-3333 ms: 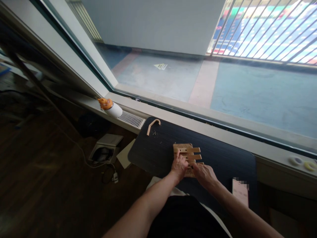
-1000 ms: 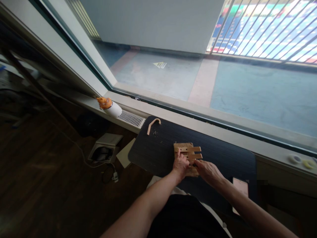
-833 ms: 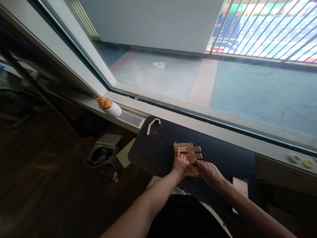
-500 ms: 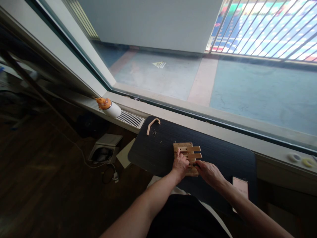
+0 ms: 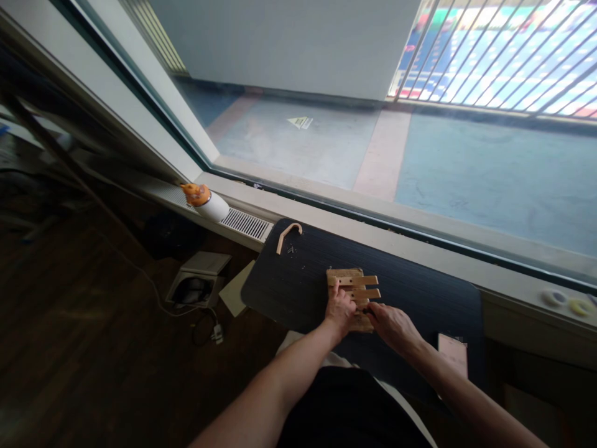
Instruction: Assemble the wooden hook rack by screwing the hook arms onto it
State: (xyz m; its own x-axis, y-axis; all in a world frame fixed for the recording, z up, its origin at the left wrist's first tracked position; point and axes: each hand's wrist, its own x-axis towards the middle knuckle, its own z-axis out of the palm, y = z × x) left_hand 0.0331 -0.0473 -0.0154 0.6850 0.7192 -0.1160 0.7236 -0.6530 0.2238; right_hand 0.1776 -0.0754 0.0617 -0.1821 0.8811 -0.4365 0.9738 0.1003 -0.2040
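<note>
A small wooden assembly, a flat board with slats sticking out to the right, lies on the dark table in front of me. My left hand rests on its near left part, fingers curled and pressing it down. My right hand is at its near right edge, fingers pinched together on something small that I cannot make out. A curved wooden piece lies apart at the table's far left corner, with tiny bits beside it.
A pink card lies on the table by my right forearm. An orange and white bottle lies on the vent under the window. Tape rolls sit on the sill at right. A floor socket box with cables is at left.
Both hands have stayed on the wooden assembly. My right hand has shifted slightly along its near right edge; the third slat seen earlier is now hidden under it.
</note>
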